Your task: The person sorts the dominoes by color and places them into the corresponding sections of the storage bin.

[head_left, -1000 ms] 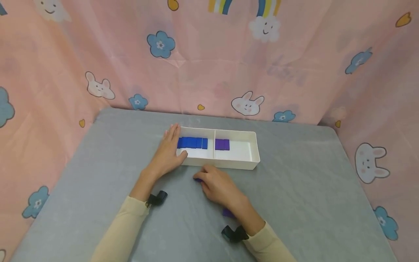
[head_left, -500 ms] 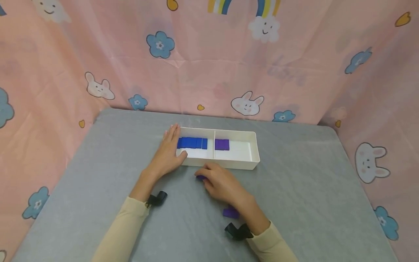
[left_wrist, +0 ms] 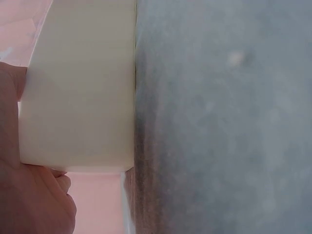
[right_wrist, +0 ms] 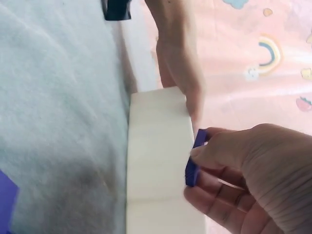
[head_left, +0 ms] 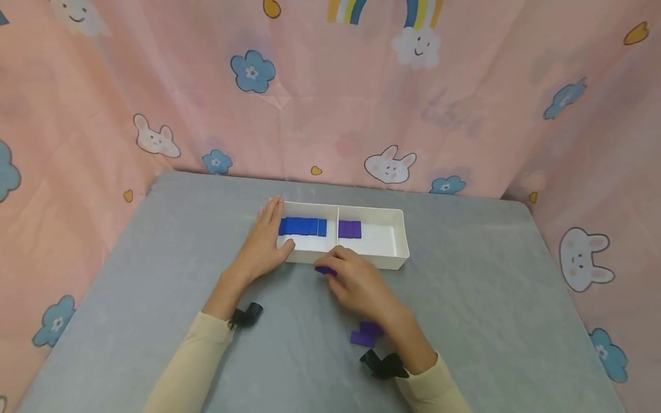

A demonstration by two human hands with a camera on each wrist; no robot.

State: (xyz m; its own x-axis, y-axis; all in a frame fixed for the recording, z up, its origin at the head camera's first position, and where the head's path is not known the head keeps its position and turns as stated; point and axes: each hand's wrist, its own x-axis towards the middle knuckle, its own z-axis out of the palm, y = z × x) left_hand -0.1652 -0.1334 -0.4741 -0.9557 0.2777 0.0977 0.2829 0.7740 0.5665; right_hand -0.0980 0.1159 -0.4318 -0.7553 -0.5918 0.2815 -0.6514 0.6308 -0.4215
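A long white box [head_left: 372, 262] with two compartments stands on the table. My left hand [head_left: 262, 244] holds its left end, fingers along the outside and thumb over the front rim; in the left wrist view that thumb hooks the rim. Between thumb and fingertips, my right hand [head_left: 361, 287] pinches a small purple tile [right_wrist: 195, 158] by the box's front wall, near the divider. Overlapping blue tiles [head_left: 303, 226] lie in a row in the left compartment, partly hidden by the left hand. The right compartment has purple tiles [head_left: 350, 229] against the divider.
Two loose purple tiles [head_left: 363, 339] lie on the grey table [head_left: 496, 298] beside the right wrist. Each wrist wears a black camera [head_left: 383, 365]. A pink patterned curtain [head_left: 310, 115] hangs behind and at the sides of the table.
My right hand has moved slightly right and up toward the box's front wall with the purple tile, uncovering more of the loose tiles beside its wrist. The left hand stays put.
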